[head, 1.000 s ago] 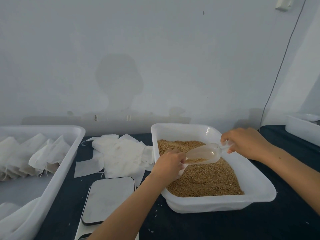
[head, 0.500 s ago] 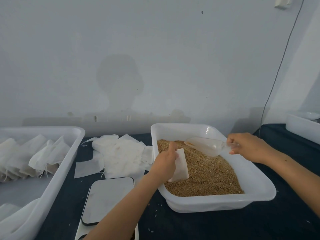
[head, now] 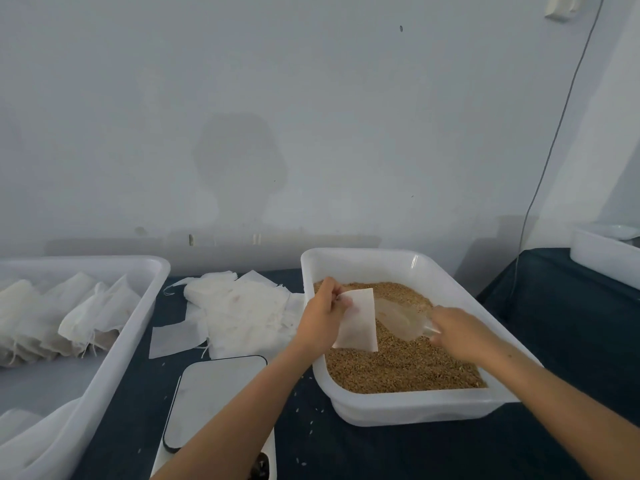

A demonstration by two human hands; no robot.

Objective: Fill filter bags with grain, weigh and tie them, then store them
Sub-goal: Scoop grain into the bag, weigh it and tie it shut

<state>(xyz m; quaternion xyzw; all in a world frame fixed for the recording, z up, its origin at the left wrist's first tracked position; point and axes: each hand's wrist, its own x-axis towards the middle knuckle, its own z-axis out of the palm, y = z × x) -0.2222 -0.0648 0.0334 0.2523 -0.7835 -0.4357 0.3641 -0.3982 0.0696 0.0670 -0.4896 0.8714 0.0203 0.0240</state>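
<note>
A white tub [head: 408, 407] holds brown grain [head: 405, 365]. Over its left part my left hand [head: 320, 322] pinches the top of a white filter bag [head: 358, 320], which hangs down above the grain. My right hand [head: 460, 332] grips the handle of a clear plastic scoop [head: 398, 318]. The scoop lies low on the grain, just right of the bag, its mouth pointing toward the bag. A pile of loose filter bags [head: 239, 311] lies on the dark table left of the tub. A flat scale [head: 211, 400] sits in front of that pile.
A large white bin [head: 114, 355] at the left holds several filled, tied bags [head: 62, 317]. Another white container [head: 602, 254] stands at the far right edge. A cable [head: 550, 150] runs down the wall. Spilled grains dot the dark tabletop [head: 381, 452].
The scoop left the bag's mouth, swung right and dropped onto the grain. My left hand raised the bag, which now hangs free in view.
</note>
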